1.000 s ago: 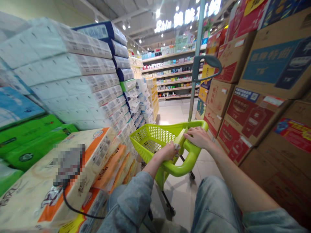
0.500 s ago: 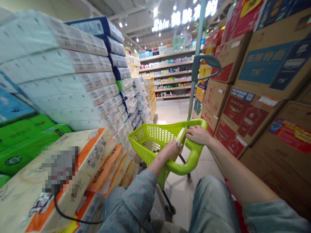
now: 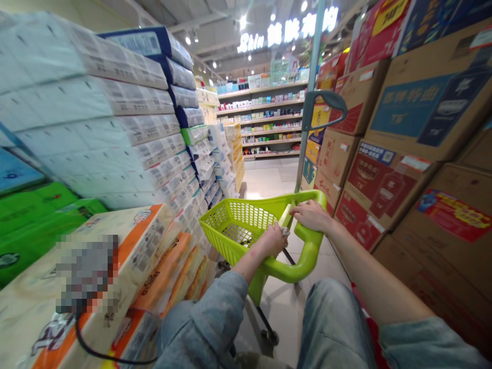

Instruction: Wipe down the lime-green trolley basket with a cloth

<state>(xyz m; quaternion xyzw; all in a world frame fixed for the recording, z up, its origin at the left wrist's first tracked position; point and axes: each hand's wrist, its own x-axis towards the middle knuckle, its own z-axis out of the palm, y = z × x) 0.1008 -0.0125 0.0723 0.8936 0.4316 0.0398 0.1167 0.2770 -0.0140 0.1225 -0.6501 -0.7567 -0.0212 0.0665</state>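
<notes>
A lime-green plastic basket cart (image 3: 295, 267) stands in front of me, its slotted basket pointing away to the left. My left hand (image 3: 273, 240) is closed at the inner edge of the basket, with something small and whitish at its fingers that I cannot make out. On the right side of the green frame rests my right hand (image 3: 310, 215), its fingers bent over the rim near the pale strip at the basket's end. A grey upright pole (image 3: 306, 138) with a looped grey handle rises behind the cart.
Stacked tissue packs (image 3: 115, 92) line the left side, with a blurred grey object (image 3: 90, 269) and black cable on a nearer pack. Cartons (image 3: 411, 107) are piled on the right. Tiled floor (image 3: 263, 179) leads to stocked shelves (image 3: 265, 115). Cart wheels (image 3: 270, 336) show below.
The view has shifted slightly, so the packs, cartons and shelves sit a little further left. Both hands remain on the cart, with nearly the same hold.
</notes>
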